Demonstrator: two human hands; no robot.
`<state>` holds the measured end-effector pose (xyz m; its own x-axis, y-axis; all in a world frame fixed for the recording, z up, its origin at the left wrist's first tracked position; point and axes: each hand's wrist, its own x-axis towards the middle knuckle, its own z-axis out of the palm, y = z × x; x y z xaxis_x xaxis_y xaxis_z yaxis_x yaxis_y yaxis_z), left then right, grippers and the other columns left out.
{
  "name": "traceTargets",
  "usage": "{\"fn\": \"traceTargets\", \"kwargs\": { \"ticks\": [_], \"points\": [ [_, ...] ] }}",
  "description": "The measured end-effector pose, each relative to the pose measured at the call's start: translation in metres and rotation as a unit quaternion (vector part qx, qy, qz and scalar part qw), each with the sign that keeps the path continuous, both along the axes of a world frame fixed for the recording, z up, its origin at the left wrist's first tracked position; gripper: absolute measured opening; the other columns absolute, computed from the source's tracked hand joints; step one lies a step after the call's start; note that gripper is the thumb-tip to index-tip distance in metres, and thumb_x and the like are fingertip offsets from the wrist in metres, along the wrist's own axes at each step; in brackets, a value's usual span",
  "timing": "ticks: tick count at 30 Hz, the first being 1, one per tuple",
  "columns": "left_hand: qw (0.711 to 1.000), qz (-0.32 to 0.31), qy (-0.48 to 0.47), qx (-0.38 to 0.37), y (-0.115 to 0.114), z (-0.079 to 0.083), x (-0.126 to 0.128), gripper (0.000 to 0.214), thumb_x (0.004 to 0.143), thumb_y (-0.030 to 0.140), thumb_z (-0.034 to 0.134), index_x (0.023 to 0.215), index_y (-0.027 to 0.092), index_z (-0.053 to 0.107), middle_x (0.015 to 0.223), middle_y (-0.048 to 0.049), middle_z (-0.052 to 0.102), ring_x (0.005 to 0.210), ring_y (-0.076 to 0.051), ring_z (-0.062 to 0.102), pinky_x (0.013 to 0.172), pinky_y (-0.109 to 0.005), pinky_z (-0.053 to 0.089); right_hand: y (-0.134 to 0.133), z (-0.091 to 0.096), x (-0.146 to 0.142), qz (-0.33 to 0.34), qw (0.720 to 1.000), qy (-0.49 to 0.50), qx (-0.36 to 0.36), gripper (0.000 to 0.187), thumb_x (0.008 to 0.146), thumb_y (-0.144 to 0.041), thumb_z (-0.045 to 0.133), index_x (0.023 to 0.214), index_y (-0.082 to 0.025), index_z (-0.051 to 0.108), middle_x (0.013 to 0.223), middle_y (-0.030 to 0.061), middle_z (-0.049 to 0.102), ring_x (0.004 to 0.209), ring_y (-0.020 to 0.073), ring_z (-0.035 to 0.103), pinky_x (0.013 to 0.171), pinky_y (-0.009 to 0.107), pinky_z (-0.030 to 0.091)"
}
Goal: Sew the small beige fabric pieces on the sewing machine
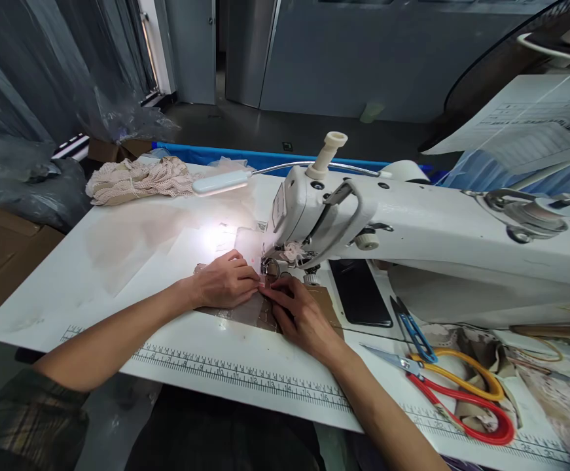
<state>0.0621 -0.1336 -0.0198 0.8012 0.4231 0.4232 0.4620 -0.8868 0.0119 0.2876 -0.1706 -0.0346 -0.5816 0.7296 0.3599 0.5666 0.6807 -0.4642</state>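
At center frame, the left hand [228, 281] and right hand [307, 317] are steadying fabric [266, 316], fingers narrow, pinch unclear; even pressure is likely keeping it flat.

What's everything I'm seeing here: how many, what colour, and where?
Sewing machine: one, white, right half
Lamp: one, white, left of machine
Sheer fabric: count unclear, pale and brown, at machine head
Lace bundle: one, pale pink, back left
Phone-like slab: one, black, beneath machine arm
Scissors: one pair, red and orange handles, front right
Snips: one pair, blue, behind scissors
Scraps: several, mostly beige, right end
Cardboard boxes: at least two, brown, left
Plastic sheeting: count unclear, greyish, upper left
Paper: at least one, white, upper right
Table: one, white, centre
Door: at least one, grey, background
Sleeve: one, dark plaid, lower left
Left hand: one, bare, on fabric
Right hand: one, bare, on fabric
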Motion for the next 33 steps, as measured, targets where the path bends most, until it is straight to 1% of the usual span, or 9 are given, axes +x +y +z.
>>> {"fn": "traceTargets", "kwargs": {
  "ticks": [3,6,10,15,19,23,26,33],
  "points": [
    [1.0,-0.014,0.005,-0.022,-0.001,0.005,-0.004,0.022,0.088,0.024,0.049,0.091,0.017,0.07,0.101,-0.0063,0.071,0.076,-0.016,0.06,0.074,-0.035,0.045,-0.001,0.0,0.001,-0.002,1.0,-0.005,0.002,0.037,0.09,-0.014,0.047,0.121,-0.022,0.063,0.107,0.0122,0.055,0.099,0.0241,0.059,0.086,0.044,0.057],
    [0.999,-0.02,0.029,-0.035,-0.003,0.011,-0.006,0.024,0.086,0.028,0.05,0.095,0.017,0.07,0.106,-0.0082,0.068,0.077,-0.018,0.059,0.075,-0.038,0.045,-0.002,-0.001,0.001,-0.003,1.0,-0.008,0.003,0.039,0.089,-0.012,0.047,0.124,-0.023,0.061,0.108,0.0122,0.055,0.097,0.0238,0.059,0.083,0.044,0.058],
    [0.998,0.0,0.052,-0.033,-0.003,0.013,-0.006,0.028,0.088,0.032,0.049,0.101,0.017,0.069,0.108,-0.0096,0.066,0.077,-0.018,0.058,0.074,-0.039,0.043,-0.003,-0.001,0.002,0.008,1.0,-0.008,0.011,0.037,0.09,-0.014,0.047,0.123,-0.022,0.062,0.108,0.0129,0.053,0.098,0.0238,0.058,0.082,0.043,0.058],
    [0.996,0.023,0.087,-0.024,-0.002,0.013,-0.004,0.03,0.091,0.034,0.046,0.099,0.016,0.069,0.11,-0.0105,0.065,0.078,-0.019,0.057,0.075,-0.039,0.042,-0.004,-0.001,0.002,0.006,1.0,-0.004,0.022,0.038,0.09,-0.013,0.048,0.124,-0.023,0.06,0.108,0.0126,0.052,0.1,0.0241,0.057,0.083,0.043,0.058],
    [0.994,0.044,0.097,-0.007,-0.002,0.014,-0.003,0.032,0.093,0.033,0.043,0.104,0.016,0.068,0.112,-0.0107,0.065,0.076,-0.019,0.056,0.072,-0.037,0.041,-0.004,-0.002,0.001,0.01,1.0,0.004,0.024,0.037,0.09,-0.013,0.047,0.124,-0.022,0.06,0.108,0.013,0.051,0.1,0.0246,0.057,0.083,0.044,0.058],
    [0.995,0.059,0.081,0.013,0.0,0.012,-0.001,0.034,0.094,0.034,0.041,0.102,0.014,0.067,0.109,-0.0098,0.066,0.075,-0.019,0.056,0.07,-0.037,0.04,-0.004,-0.002,0.0,0.015,1.0,0.016,0.015,0.039,0.091,-0.014,0.046,0.127,-0.024,0.057,0.11,0.0122,0.05,0.099,0.0233,0.057,0.085,0.044,0.058],
    [0.994,0.07,0.075,0.023,0.001,0.01,-0.001,0.036,0.096,0.036,0.039,0.101,0.013,0.067,0.108,-0.0102,0.066,0.077,-0.019,0.056,0.07,-0.036,0.04,-0.004,-0.001,0.0,0.012,1.0,0.014,0.016,0.04,0.091,-0.014,0.045,0.128,-0.024,0.057,0.109,0.0124,0.05,0.098,0.0228,0.057,0.085,0.044,0.058],
    [0.99,0.108,0.085,0.025,0.005,0.008,0.001,0.04,0.097,0.04,0.037,0.106,0.012,0.065,0.098,-0.0111,0.064,0.079,-0.02,0.054,0.071,-0.036,0.04,-0.004,-0.002,0.0,0.01,1.0,0.006,0.017,0.043,0.092,-0.014,0.043,0.132,-0.026,0.053,0.11,0.0123,0.048,0.097,0.0229,0.056,0.084,0.045,0.058]
  ]
}}
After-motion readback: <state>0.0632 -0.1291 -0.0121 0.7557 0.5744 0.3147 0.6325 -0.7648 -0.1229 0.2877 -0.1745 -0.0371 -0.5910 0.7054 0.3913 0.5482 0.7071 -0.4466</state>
